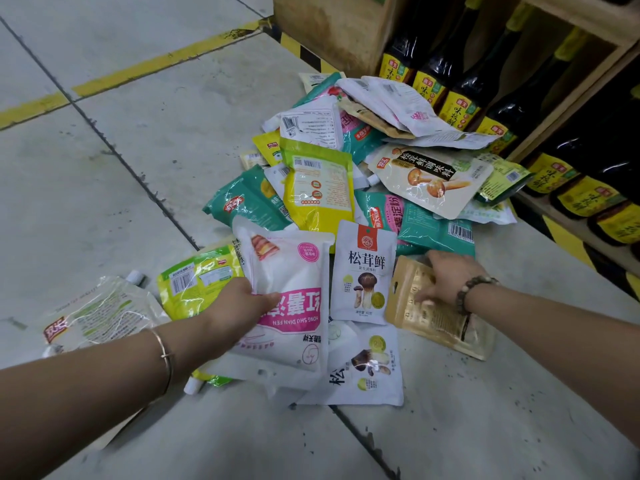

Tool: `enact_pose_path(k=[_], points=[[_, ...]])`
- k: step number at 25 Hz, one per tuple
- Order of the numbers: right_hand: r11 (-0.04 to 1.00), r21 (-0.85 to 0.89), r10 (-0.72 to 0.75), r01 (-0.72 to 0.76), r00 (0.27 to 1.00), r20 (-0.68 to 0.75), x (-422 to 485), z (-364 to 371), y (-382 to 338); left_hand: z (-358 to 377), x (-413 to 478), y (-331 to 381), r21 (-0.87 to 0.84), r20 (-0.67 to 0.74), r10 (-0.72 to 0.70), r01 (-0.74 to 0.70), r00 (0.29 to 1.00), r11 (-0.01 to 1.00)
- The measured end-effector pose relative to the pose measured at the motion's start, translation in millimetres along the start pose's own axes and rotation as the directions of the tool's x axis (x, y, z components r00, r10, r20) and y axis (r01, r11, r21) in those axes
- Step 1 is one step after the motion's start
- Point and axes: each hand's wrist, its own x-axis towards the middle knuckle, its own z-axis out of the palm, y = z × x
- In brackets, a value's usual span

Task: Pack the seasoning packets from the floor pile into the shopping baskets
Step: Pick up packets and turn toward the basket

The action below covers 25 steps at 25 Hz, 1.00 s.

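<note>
Now left hand [239, 306] is pinching starch packet [291, 271] at 7 o'clock; right hand [446, 282] is pressing spread fingers on tan packet [433, 318].

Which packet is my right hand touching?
The gold packet with the hang hole, at the pile's near right edge. Your right hand lies on it; the left hand grips the white-and-pink packet.
</note>
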Motion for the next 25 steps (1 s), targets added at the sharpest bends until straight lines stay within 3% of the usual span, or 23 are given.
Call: enact_pose_path(k=[3, 6, 10, 13, 16, 18, 21, 23, 24, 25], points=[[0.982, 0.176, 0.068, -0.073, 0.997, 0.038, 4.5, -0.9, -4.6, -6.4, -2.6, 0.8, 0.008, -0.005, -0.007, 0.007, 1.000, 1.000], [0.951, 0.306, 0.034, -0.038, 0.999, 0.019, -6.3, 1.5, -8.3, -11.4, -6.1, 1.1, 0.024, -0.027, 0.001, -0.001, 1.000, 1.000], [0.994, 0.108, -0.005, -0.009, 0.992, 0.129, -41.6, 14.9, -15.3, -15.3, -14.2, 2.9, 0.016, -0.033, -0.003, 0.004, 0.999, 1.000], [0.968, 0.116, 0.193, -0.223, 0.956, 0.221, -46.3, 27.9, -9.2, -17.5, -17.5, 0.3, -0.001, -0.049, -0.019, 0.019, 0.999, 1.000], [0.888, 0.374, 0.147, -0.268, 0.936, 0.320, -39.7, 24.9, -2.8, -15.6, -20.7, -2.1, -0.016, -0.067, -0.025, 0.024, 0.997, 1.000], [0.667, 0.694, -0.023, -0.272, 0.923, 0.385, -40.5, 12.3, -1.5, -14.0, -22.7, -3.1, -0.018, -0.074, -0.032, 0.031, 0.997, 0.999], [0.129, 0.903, -0.213, -0.409, 0.878, 0.428, -38.2, -7.3, -13.5, -15.7, -24.3, -6.5, -0.033, -0.079, -0.050, 0.048, 0.996, 0.998], [-0.139, 0.909, -0.145, -0.393, 0.916, 0.374, -31.6, -16.9, -32.9, -17.0, -24.3, -8.3, -0.057, -0.063, -0.064, 0.061, 0.996, 0.997], [-0.209, 0.903, -0.063, -0.376, 0.927, 0.371, -28.0, -18.4, -45.0, -17.2, -24.4, -8.7, -0.058, -0.057, -0.069, 0.066, 0.996, 0.996], [-0.209, 0.904, 0.024, -0.373, 0.922, 0.386, -25.4, -18.7, -57.1, -17.0, -24.5, -9.1, -0.055, -0.057, -0.072, 0.069, 0.996, 0.996]])
